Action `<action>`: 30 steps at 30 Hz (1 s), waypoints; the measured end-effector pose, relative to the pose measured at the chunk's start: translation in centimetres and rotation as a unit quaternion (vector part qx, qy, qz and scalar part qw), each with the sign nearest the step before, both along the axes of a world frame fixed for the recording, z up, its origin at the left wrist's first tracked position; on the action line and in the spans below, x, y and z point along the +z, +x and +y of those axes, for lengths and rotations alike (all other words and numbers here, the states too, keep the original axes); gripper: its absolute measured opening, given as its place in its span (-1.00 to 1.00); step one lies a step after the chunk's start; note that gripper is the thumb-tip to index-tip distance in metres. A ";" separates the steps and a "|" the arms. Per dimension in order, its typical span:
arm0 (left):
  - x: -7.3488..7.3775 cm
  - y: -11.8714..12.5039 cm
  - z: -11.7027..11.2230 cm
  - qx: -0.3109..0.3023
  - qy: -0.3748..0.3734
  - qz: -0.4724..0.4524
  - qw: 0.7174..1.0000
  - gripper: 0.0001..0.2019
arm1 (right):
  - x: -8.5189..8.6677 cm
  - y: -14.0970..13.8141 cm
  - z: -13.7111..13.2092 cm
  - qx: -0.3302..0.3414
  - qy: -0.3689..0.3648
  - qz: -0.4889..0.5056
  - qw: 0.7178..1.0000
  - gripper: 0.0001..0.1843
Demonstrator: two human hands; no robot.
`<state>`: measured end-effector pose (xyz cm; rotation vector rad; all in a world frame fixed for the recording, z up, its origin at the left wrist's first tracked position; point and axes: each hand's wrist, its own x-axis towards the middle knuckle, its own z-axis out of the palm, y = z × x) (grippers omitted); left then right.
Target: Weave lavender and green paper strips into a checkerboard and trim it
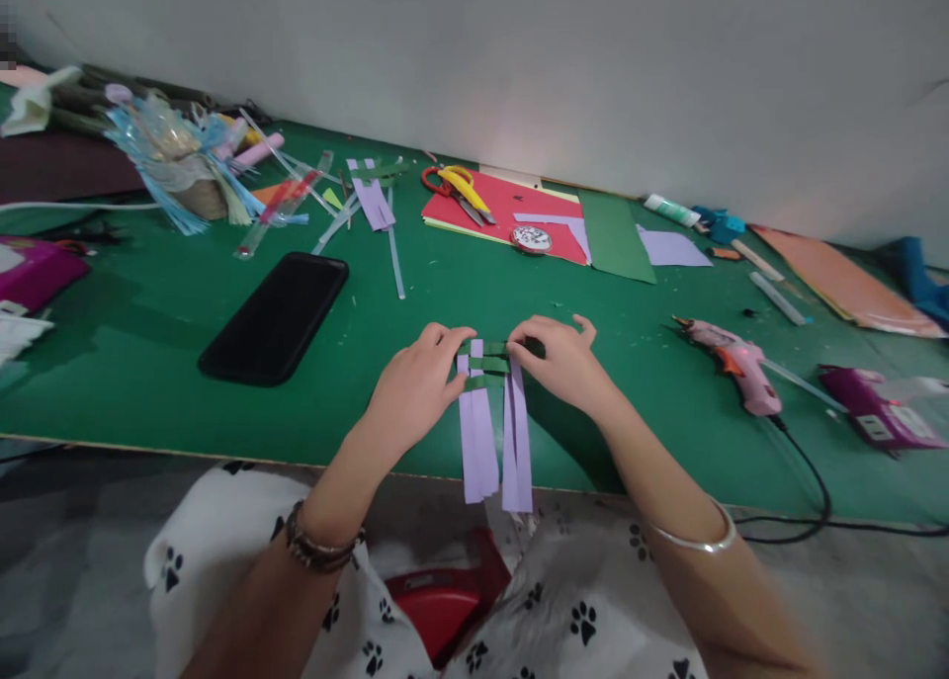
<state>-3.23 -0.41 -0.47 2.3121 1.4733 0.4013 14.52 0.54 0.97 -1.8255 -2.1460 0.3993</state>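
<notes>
Several lilac paper strips lie on the green table, running towards me and hanging past its front edge. Green strips cross them near their far ends, woven over and under. My left hand pinches the left end of the green strips with fingers curled. My right hand pinches their right end the same way. The two hands almost meet over the weave.
A black phone lies left of my hands. A pink glue gun with a black cord rests at the right. Farther back are scissors on red paper, a green sheet, spare strips and craft clutter.
</notes>
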 end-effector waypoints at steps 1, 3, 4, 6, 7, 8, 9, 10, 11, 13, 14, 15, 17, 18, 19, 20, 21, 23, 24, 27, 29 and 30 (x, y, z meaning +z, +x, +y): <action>0.0 0.0 0.1 -0.010 0.017 0.017 1.000 -0.65 | 0.0 0.1 0.0 -0.006 -0.001 -0.003 1.000 -0.80; -0.1 -0.1 0.2 -0.025 0.066 0.046 0.996 -0.69 | 0.0 0.2 0.1 -0.018 -0.002 -0.011 1.000 -0.80; -0.2 -0.1 0.2 -0.032 0.095 0.054 0.993 -0.70 | 0.0 0.2 0.1 -0.022 -0.002 -0.014 1.000 -0.80; -0.2 0.0 0.0 -0.058 0.148 0.057 0.986 -0.71 | -0.1 0.2 0.2 -0.024 -0.003 -0.020 1.000 -0.82; -0.2 0.0 -0.2 -0.081 0.165 0.057 0.981 -0.70 | -0.1 0.2 0.2 -0.024 -0.003 -0.022 0.999 -0.83; -0.3 0.0 -0.5 -0.108 0.174 0.059 0.977 -0.68 | -0.1 0.2 0.2 -0.022 -0.004 -0.025 0.999 -0.84; -0.4 0.0 -0.8 -0.137 0.175 0.065 0.973 -0.65 | -0.1 0.2 0.2 -0.021 -0.003 -0.027 0.999 -0.84; -0.6 0.0 -1.2 -0.162 0.171 0.078 0.969 -0.61 | -0.2 0.2 0.2 -0.020 -0.002 -0.029 0.999 -0.84; -0.8 -0.1 -1.6 -0.175 0.159 0.094 0.967 -0.57 | -0.2 0.1 0.2 -0.019 0.000 -0.031 0.999 -0.84; -1.5 -0.3 -2.2 -0.176 0.133 0.117 0.968 -0.48 | -0.4 0.1 0.2 -0.014 0.005 -0.035 0.999 -0.86; -1.8 -0.5 -2.3 -0.175 0.120 0.124 0.969 -0.45 | -0.4 0.1 0.2 -0.014 0.009 -0.039 0.999 -0.87; -2.0 -0.6 -2.4 -0.173 0.109 0.128 0.970 -0.43 | -0.5 0.1 0.2 -0.014 0.012 -0.043 0.999 -0.89; -2.2 -0.8 -2.4 -0.173 0.093 0.126 0.972 -0.44 | -0.7 0.3 0.3 -0.018 0.021 -0.056 0.998 -0.93; -2.2 -0.9 -2.4 -0.174 0.087 0.121 0.973 -0.44 | -0.7 0.4 0.3 -0.024 0.027 -0.063 0.997 -0.94; -2.1 -0.9 -2.3 -0.175 0.080 0.115 0.975 -0.45 | -0.7 0.7 0.4 -0.031 0.033 -0.071 0.996 -0.93; -2.1 -0.9 -2.3 -0.176 0.073 0.107 0.976 -0.45 | -0.7 1.0 0.4 -0.040 0.040 -0.077 0.995 -0.91; -2.0 -0.9 -2.2 -0.177 0.068 0.099 0.977 -0.45 | -0.7 1.4 0.5 -0.049 0.044 -0.080 0.995 -0.88; -1.8 -0.9 -2.2 -0.176 0.062 0.083 0.979 -0.46 | -0.5 2.2 0.4 -0.055 0.042 -0.071 0.995 -0.85; -1.7 -0.8 -2.2 -0.174 0.060 0.079 0.980 -0.47 | -0.3 2.7 0.4 -0.045 0.034 -0.060 0.997 -0.84; -1.5 -0.6 -2.2 -0.165 0.050 0.089 0.981 -0.47 | 0.2 3.6 0.2 -0.004 0.006 -0.036 0.999 -0.82; -1.4 -0.5 -2.3 -0.158 0.045 0.098 0.982 -0.47 | 0.5 3.8 0.2 -0.010 -0.005 -0.041 0.999 -0.86; -1.3 -0.4 -2.3 -0.155 0.044 0.102 0.982 -0.47 | 0.6 3.8 0.2 -0.021 -0.007 -0.045 0.999 -0.89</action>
